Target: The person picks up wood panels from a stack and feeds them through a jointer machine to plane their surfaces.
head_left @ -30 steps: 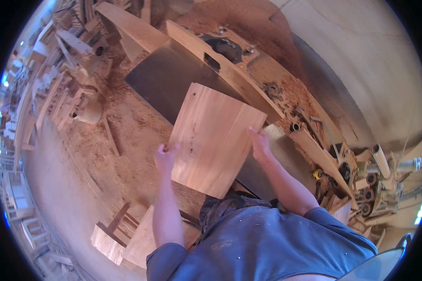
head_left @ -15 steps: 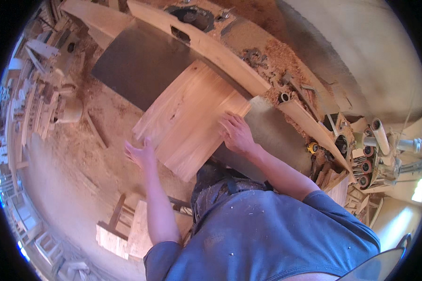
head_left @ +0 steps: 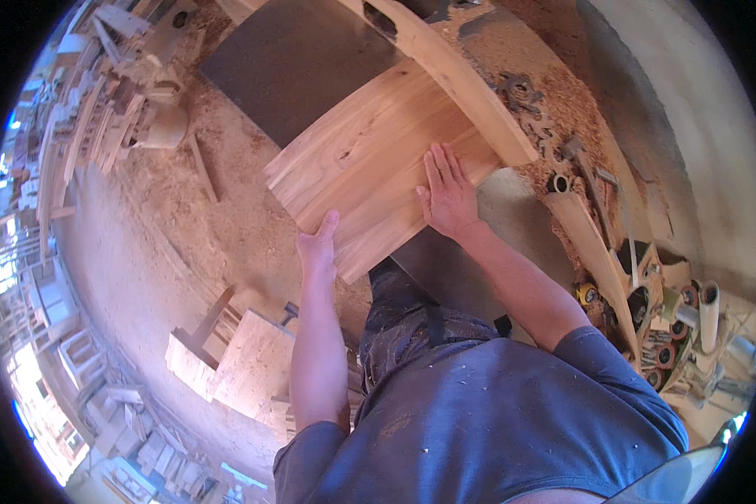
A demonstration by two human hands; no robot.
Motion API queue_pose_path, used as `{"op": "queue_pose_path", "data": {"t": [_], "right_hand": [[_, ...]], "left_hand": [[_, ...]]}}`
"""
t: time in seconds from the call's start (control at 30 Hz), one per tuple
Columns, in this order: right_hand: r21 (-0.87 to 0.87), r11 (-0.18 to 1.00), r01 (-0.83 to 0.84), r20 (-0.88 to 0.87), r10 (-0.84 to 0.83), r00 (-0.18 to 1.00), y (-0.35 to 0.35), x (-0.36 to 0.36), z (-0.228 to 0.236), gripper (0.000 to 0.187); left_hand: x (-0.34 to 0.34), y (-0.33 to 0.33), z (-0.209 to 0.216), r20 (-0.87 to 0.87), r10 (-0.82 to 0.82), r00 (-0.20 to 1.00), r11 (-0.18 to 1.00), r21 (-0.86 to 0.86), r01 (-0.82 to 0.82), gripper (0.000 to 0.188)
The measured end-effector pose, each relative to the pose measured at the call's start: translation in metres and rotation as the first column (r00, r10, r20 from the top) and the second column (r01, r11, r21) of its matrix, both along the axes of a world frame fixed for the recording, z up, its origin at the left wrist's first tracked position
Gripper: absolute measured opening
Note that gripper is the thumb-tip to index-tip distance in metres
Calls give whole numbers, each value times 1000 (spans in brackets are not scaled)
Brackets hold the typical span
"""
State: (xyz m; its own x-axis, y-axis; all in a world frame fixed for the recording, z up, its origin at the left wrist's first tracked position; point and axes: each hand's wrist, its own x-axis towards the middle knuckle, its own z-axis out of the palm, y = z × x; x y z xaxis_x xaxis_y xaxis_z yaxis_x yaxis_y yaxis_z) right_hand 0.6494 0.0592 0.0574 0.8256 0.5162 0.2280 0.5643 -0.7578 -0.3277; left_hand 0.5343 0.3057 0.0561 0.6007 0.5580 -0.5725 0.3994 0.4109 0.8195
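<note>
A wide, light-brown wooden board (head_left: 370,160) lies flat on a dark metal machine table (head_left: 302,59). Its far edge meets a long wooden fence (head_left: 470,88). My left hand (head_left: 317,250) holds the board's near left end, thumb on top and the other fingers mostly hidden by the edge. On the board's top, toward its right side, my right hand (head_left: 451,197) rests flat with the fingers stretched toward the fence.
Reddish wood shavings (head_left: 554,80) and loose metal parts cover the bench behind the fence. Cut wooden pieces (head_left: 256,361) stand at the lower left. A narrow offcut (head_left: 203,168) lies on the dusty floor. Tubes and rollers (head_left: 708,315) sit at the right.
My left hand has closed on the board's end, where its fingers were spread before. The right hand now lies flatter on top. The whole view has shifted, with the board appearing farther up and right.
</note>
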Motion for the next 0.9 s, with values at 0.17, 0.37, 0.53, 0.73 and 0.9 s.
{"op": "queue_pose_path", "data": {"t": [0.17, 0.37, 0.53, 0.73, 0.9], "right_hand": [[-52, 999, 4, -13, -4, 1000, 13, 0, 0, 69], [-58, 997, 44, 8, -44, 999, 8, 2, -3, 71], [-40, 998, 39, -34, -40, 999, 16, 4, 9, 69], [-3, 996, 85, -61, -85, 995, 13, 5, 6, 70], [63, 994, 86, -51, -83, 995, 31, 21, 10, 72]], "left_hand": [[-4, 10, -10, -54, -4, 999, 998, 57, 7, 83], [30, -11, 11, -473, 130, 871, 556, 762, 331, 110], [148, -10, 16, -426, -123, 896, 355, 824, 441, 124], [210, -27, 26, -689, -104, 718, 424, 622, 658, 136], [230, -5, 21, -700, -85, 709, 428, 617, 660, 139]]}}
